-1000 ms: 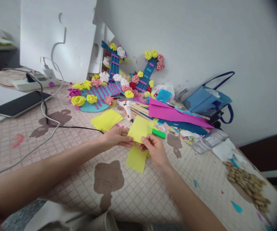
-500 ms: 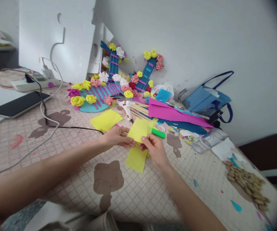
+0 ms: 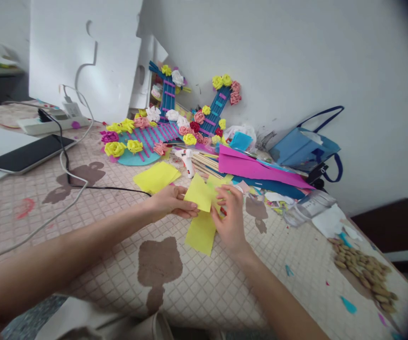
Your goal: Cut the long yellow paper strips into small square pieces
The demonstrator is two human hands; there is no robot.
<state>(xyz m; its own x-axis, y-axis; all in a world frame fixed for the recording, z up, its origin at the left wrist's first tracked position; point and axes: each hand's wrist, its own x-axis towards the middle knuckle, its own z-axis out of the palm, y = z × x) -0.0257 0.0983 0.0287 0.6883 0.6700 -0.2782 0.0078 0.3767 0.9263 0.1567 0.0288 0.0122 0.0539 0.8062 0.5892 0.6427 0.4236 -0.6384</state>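
My left hand (image 3: 175, 200) pinches a square of yellow paper (image 3: 198, 192) by its left side, thumb on top. To the right of that square, my right hand (image 3: 230, 217) has its fingers apart and bent, with the thumb tip close to the paper's lower right corner; whether it touches is unclear. Another yellow sheet (image 3: 201, 233) lies on the table just below the hands. More yellow paper shows behind the held square, partly covered by the right fingers. A small stack of yellow sheets (image 3: 157, 177) rests beyond my left hand.
A white glue gun (image 3: 186, 162) and wooden sticks (image 3: 205, 165) lie behind the hands. Flower-covered paper guitars (image 3: 147, 141) lean at the back. A tablet (image 3: 28, 153) and cables are at left; magenta sheets (image 3: 256, 167), a blue bag (image 3: 306, 146) and peanuts (image 3: 363, 274) at right.
My right hand has let go of the yellow square's edge and spread its fingers. The square has turned and shifted slightly left in my left hand. The green marker is now hidden.
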